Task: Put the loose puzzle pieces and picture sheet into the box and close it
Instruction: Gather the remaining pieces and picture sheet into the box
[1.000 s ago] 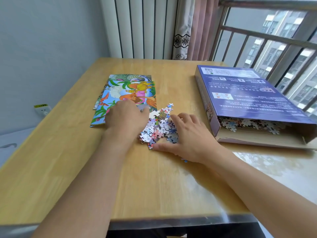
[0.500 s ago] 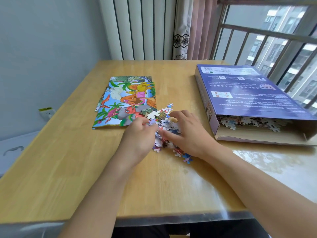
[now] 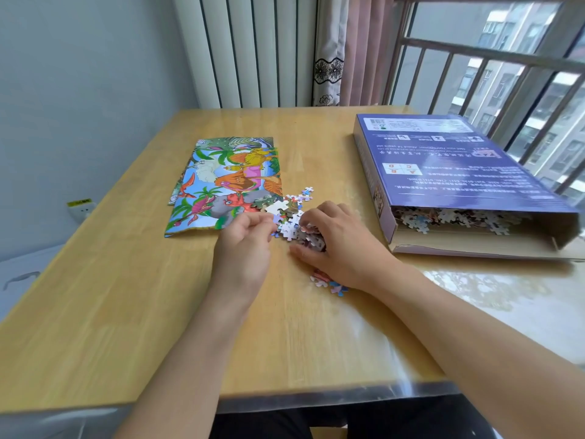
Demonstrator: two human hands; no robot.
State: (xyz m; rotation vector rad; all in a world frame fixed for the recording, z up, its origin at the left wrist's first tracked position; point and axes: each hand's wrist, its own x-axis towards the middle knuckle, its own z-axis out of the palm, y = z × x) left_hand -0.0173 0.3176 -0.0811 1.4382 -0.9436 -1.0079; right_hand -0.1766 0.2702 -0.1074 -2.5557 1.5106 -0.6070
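Left hand (image 3: 245, 240), fingers curled, pinches a few small cardboard puzzle pieces (image 3: 292, 223); right hand (image 3: 340, 242) cups the heap between curled fingers and thumb. The colourful dinosaur picture sheet (image 3: 228, 185) lies flat just left of the heap. The purple cardboard box (image 3: 443, 166) lies right, open-ended, partly filled. Risk: stray pieces near the right wrist may be left behind or slide off the glossy wooden table (image 3: 126, 312).

Both forearms are showing bare from the lower edge of the head view up to the wrists, with no sleeve covering them. The left hand (image 3: 245, 245) and the right hand (image 3: 343, 245) are wearing no gloves. Dark clothing is showing below.
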